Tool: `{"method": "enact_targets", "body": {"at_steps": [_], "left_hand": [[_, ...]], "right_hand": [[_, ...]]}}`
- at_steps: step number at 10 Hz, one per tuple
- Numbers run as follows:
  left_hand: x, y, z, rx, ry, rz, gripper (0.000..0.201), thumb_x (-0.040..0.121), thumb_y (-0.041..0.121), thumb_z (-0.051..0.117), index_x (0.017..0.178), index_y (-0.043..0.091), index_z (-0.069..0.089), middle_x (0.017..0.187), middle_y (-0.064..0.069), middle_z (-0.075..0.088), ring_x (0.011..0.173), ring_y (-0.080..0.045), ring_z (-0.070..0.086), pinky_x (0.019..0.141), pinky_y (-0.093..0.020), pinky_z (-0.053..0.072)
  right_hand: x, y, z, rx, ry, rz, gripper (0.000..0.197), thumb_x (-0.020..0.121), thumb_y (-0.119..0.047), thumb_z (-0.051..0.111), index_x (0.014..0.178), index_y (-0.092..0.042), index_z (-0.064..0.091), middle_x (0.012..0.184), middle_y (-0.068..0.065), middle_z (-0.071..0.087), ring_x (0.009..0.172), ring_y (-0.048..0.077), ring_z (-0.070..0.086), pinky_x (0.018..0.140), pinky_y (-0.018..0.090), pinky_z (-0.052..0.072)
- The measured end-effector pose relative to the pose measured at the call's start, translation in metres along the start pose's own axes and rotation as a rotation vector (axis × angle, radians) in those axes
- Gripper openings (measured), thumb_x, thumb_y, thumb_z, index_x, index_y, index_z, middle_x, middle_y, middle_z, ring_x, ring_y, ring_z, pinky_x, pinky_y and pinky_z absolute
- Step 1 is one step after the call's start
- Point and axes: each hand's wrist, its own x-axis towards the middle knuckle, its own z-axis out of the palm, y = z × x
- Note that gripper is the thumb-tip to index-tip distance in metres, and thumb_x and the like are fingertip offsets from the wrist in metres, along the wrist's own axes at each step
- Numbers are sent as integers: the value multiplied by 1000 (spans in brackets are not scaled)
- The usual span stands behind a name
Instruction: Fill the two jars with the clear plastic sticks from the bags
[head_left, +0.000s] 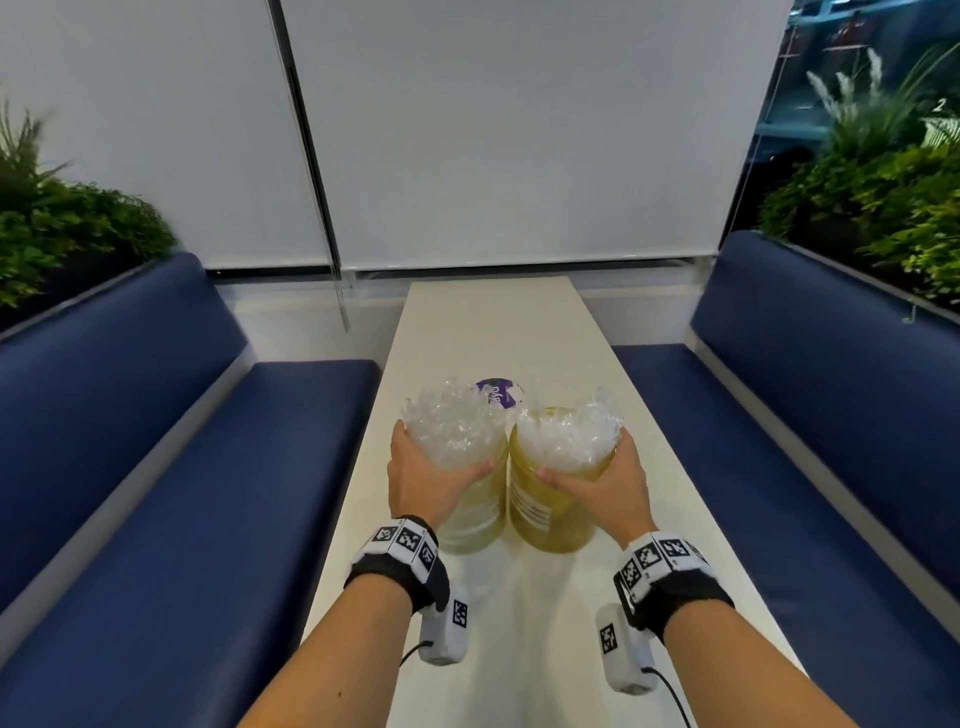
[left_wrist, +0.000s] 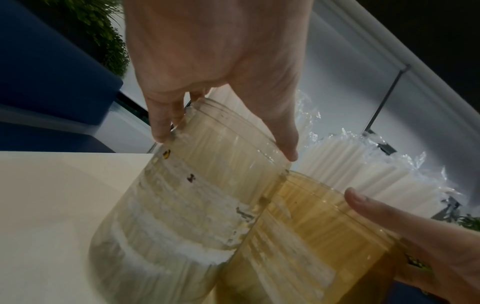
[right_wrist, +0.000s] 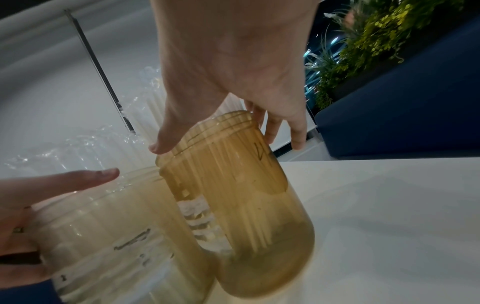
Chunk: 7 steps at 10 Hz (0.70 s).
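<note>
Two jars stand side by side and touching on the white table (head_left: 493, 322). The pale left jar (head_left: 475, 514) (left_wrist: 182, 205) and the amber right jar (head_left: 550, 519) (right_wrist: 246, 216) each hold a bundle of clear sticks, still wrapped in crinkled bag film, which rises above the rim (head_left: 447, 421) (head_left: 566, 436). My left hand (head_left: 441, 452) (left_wrist: 226, 147) grips the left jar just below its rim, thumb inward. My right hand (head_left: 584, 460) (right_wrist: 228, 146) grips the right jar the same way. The jars hide the far fingers in the head view.
A purple and white round lid (head_left: 498, 393) lies on the table just behind the jars. Blue padded benches (head_left: 156, 467) (head_left: 805, 415) run along both long sides of the narrow table. Planters with green plants (head_left: 62, 234) (head_left: 883, 197) stand behind the benches.
</note>
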Motion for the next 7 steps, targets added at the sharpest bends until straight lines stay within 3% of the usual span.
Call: {"method": "enact_targets", "body": {"at_steps": [2, 4, 5, 6, 7], "left_hand": [[45, 8, 19, 16, 45, -14, 143, 34, 74, 88, 151, 27, 20, 152, 2, 43, 137, -27, 46, 110, -52, 45], [84, 15, 32, 1, 43, -8, 142, 29, 80, 87, 147, 33, 24, 147, 7, 46, 135, -24, 49, 108, -52, 47], [88, 17, 30, -1, 16, -5, 152, 29, 82, 87, 153, 38, 12, 159, 5, 34, 146, -23, 38, 114, -54, 40], [76, 18, 14, -23, -12, -57, 162, 37, 72, 92, 159, 32, -6, 169, 5, 10, 155, -21, 18, 124, -51, 25], [50, -17, -16, -62, -12, -43, 156, 42, 64, 94, 161, 25, 1, 169, 2, 13, 152, -22, 26, 122, -47, 29]], "right_hand": [[60, 3, 21, -6, -15, 2, 111, 33, -61, 94, 128, -39, 43, 124, -13, 56, 115, 12, 57, 96, 42, 54], [104, 0, 35, -6, -8, -2, 106, 35, -54, 96, 127, -38, 46, 122, -14, 59, 113, 11, 59, 95, 40, 55], [110, 2, 38, -52, -24, 42, 141, 33, -64, 94, 151, -34, 21, 151, -5, 41, 139, 20, 41, 110, 49, 43], [96, -3, 31, -97, -25, 144, 158, 40, -62, 93, 158, -29, -6, 165, -1, 9, 152, 24, 10, 120, 52, 23], [62, 14, 9, -113, 12, 94, 142, 52, -55, 92, 159, -27, 2, 162, 1, 16, 148, 25, 21, 117, 52, 31]]}}
